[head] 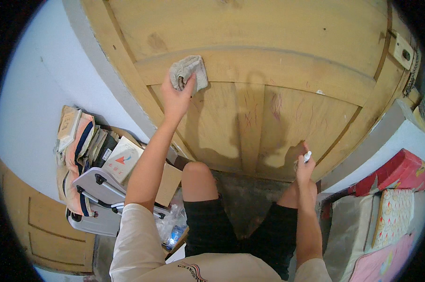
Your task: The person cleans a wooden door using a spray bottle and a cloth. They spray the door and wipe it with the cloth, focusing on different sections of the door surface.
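My left hand (pixel 177 92) grips a folded grey cloth (pixel 192 69) against the horizontal rail of a yellow-brown wooden door (pixel 205 120). Down at the right, close to my knee, my right hand (pixel 306 168) is closed around a small item with a white nozzle or cap (pixel 307 157); most of it is hidden by the fingers. One finger of that hand points up toward the door's lower panel. Reddish scribbled marks (pixel 276 105) cover the right lower panel and the middle stile (pixel 249 116).
A folding table with a grey top (pixel 96 185) leans at left beside stacked books (pixel 122 158) and a cardboard box (pixel 168 183). Plastic bags (pixel 173 215) lie near my leg. At right are a red cushion (pixel 392 174) and a patterned cushion (pixel 394 216). The door lock (pixel 402 51) sits upper right.
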A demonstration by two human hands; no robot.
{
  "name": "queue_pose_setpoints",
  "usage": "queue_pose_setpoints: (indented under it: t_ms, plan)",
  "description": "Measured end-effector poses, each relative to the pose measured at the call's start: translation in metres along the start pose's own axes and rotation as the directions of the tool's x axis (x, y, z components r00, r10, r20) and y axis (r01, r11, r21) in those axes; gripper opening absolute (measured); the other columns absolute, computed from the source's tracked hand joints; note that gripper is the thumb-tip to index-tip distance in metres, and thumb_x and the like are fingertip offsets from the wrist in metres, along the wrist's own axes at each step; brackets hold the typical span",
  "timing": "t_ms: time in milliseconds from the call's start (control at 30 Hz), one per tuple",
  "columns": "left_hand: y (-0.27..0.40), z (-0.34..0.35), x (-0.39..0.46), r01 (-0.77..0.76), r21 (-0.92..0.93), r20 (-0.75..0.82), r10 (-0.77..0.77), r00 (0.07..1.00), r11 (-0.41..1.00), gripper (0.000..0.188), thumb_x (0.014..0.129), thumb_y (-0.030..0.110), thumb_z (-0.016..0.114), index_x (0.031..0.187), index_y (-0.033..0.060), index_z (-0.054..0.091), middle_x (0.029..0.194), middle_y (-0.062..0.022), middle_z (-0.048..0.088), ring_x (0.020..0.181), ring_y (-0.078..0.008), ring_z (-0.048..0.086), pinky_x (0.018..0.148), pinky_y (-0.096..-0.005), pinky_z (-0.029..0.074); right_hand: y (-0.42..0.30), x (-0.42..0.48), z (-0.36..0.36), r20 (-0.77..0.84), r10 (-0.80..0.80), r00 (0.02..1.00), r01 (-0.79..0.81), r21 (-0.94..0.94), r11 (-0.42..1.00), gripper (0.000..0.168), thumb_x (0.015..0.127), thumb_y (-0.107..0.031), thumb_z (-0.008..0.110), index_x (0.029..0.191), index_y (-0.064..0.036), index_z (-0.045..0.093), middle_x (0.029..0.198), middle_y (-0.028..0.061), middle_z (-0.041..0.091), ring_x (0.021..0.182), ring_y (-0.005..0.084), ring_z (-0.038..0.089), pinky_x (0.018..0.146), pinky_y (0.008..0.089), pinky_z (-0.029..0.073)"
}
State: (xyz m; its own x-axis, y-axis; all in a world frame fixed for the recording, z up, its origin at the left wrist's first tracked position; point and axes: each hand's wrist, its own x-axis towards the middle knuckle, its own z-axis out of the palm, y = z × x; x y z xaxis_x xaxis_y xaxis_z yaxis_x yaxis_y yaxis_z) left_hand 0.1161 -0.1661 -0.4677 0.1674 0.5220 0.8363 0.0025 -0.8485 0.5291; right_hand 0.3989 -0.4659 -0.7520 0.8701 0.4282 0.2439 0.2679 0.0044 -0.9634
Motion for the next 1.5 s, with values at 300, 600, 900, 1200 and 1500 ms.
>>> queue_pose_setpoints:
  t_ms: [300, 600, 900, 1200, 1500]
  plan:
    - [-0.019, -0.007, -0.001, 0.013, -0.019, -0.030, -0.014, 0.999, 1.000, 0.037, 0.086, 0.018, 0.079, 0.115, -0.0017, 0.065, 0.102, -0.0140, 0.074, 0.091, -0.0211, 0.069, 0.084, -0.0330, 0.054, -0.030, -0.002, 0.016, -0.121, -0.294, 0.948, 0.271, -0.174, 0.947, 0.076, 0.082, 0.003, 0.055, 0.155, -0.001, 0.039, 0.158, 0.0203, 0.043, 0.135, 0.0255, 0.052, 0.107, 0.0341, 0.042]
    - [-0.028, -0.027, 0.001, 0.048, -0.059, 0.020, -0.047, 0.999, 0.997, 0.035, 0.089, 0.013, 0.076, 0.119, -0.0024, 0.064, 0.109, -0.0107, 0.073, 0.098, -0.0169, 0.066, 0.089, -0.0322, 0.052, -0.013, 0.006, 0.025, -0.108, -0.261, 0.959, 0.245, -0.139, 0.959, 0.075, 0.084, 0.002, 0.054, 0.157, -0.003, 0.037, 0.168, 0.0173, 0.025, 0.154, 0.0262, 0.028, 0.116, 0.0330, 0.032]
    - [-0.054, -0.067, 0.008, 0.103, 0.038, 0.011, -0.104, 0.995, 0.994, 0.039, 0.090, 0.015, 0.077, 0.122, -0.0016, 0.062, 0.114, -0.0112, 0.071, 0.104, -0.0187, 0.067, 0.092, -0.0334, 0.051, -0.010, 0.008, 0.030, -0.081, -0.096, 0.992, 0.101, 0.058, 0.993, 0.082, 0.086, 0.005, 0.052, 0.162, -0.008, 0.024, 0.162, 0.0080, 0.039, 0.090, 0.0088, 0.051, 0.077, 0.0220, 0.044]
    - [-0.051, -0.071, 0.009, 0.064, 0.128, -0.013, -0.063, 0.998, 0.990, 0.038, 0.090, 0.015, 0.077, 0.122, -0.0009, 0.063, 0.112, -0.0121, 0.072, 0.102, -0.0199, 0.067, 0.092, -0.0339, 0.051, -0.022, 0.001, 0.038, -0.084, -0.130, 0.988, 0.130, -0.008, 0.992, 0.068, 0.089, 0.005, 0.052, 0.156, -0.005, 0.040, 0.170, 0.0096, 0.022, 0.127, 0.0157, 0.049, 0.100, 0.0285, 0.042]
    - [-0.031, -0.043, -0.001, 0.092, 0.060, 0.011, -0.093, 0.996, 0.994, 0.039, 0.088, 0.016, 0.078, 0.120, -0.0012, 0.064, 0.107, -0.0129, 0.073, 0.098, -0.0201, 0.068, 0.088, -0.0341, 0.052, -0.011, 0.000, 0.030, -0.041, -0.046, 0.998, 0.048, 0.068, 0.997, 0.079, 0.084, 0.004, 0.053, 0.159, -0.005, 0.034, 0.161, 0.0150, 0.041, 0.105, 0.0142, 0.058, 0.082, 0.0259, 0.048]
